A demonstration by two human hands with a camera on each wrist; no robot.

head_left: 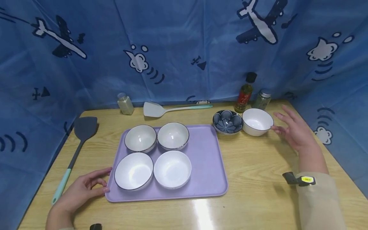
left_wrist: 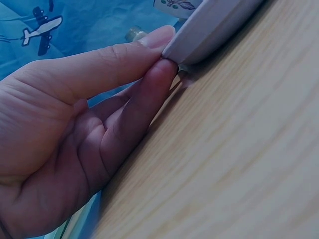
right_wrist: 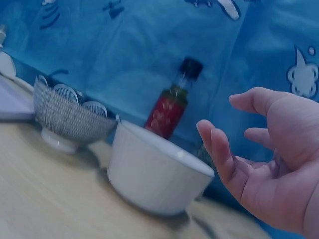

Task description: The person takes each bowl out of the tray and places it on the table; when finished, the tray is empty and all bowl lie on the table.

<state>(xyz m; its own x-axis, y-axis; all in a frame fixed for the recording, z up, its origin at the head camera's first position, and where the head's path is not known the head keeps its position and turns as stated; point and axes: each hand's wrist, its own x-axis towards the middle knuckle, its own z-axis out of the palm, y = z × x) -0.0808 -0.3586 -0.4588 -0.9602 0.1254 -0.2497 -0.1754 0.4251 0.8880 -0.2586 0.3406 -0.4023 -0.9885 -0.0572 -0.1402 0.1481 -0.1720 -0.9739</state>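
My left hand (head_left: 83, 188) pinches the left edge of a lilac tray (head_left: 205, 159) between thumb and fingers; in the left wrist view the thumb (left_wrist: 119, 59) lies over the rim. White bowls stand on this tray: two at the back, a left one (head_left: 140, 138) and a right one (head_left: 173, 135), and two in front, a left one (head_left: 134, 171) and a right one (head_left: 172, 169). Off the tray, at the right, my right hand (head_left: 296, 131) is beside another white bowl (head_left: 257, 121), its fingers spread and fingertips close to the rim. A dark patterned bowl (head_left: 227, 122) sits left of that bowl.
Behind the right-hand bowls stand a bottle with a red label (head_left: 244, 95) and a lidded jar (head_left: 262, 99). A white spatula (head_left: 156, 110) and a small shaker (head_left: 125, 103) are at the back. Along the left lies a dark turner (head_left: 83, 129). Blue curtain (head_left: 172, 48) borders the table.
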